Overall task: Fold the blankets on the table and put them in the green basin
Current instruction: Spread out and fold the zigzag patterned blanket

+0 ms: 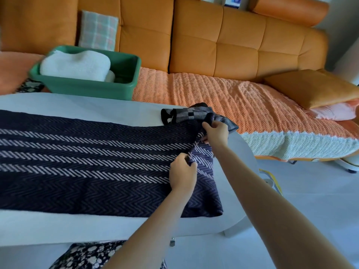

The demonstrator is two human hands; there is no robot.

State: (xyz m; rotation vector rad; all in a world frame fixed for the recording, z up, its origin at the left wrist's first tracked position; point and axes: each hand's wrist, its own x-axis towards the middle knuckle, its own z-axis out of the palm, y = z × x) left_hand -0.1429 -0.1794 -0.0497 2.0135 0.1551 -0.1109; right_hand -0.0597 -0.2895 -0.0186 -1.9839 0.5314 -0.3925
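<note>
The dark navy herringbone-striped blanket (87,156) lay spread on the white table (77,226), its bunched right edge grasped by the nearer left hand (182,171) and farther right hand (214,133), while the green plastic basin (87,88), holding a folded white blanket (75,65), sat far left.

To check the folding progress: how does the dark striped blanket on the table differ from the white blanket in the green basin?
The dark striped blanket lies spread on the table; the white blanket sits folded in the green basin. The dark one has pale zigzag stripes; the white one is plain. The left hand and right hand grip the dark one; nothing touches the white one.
</note>
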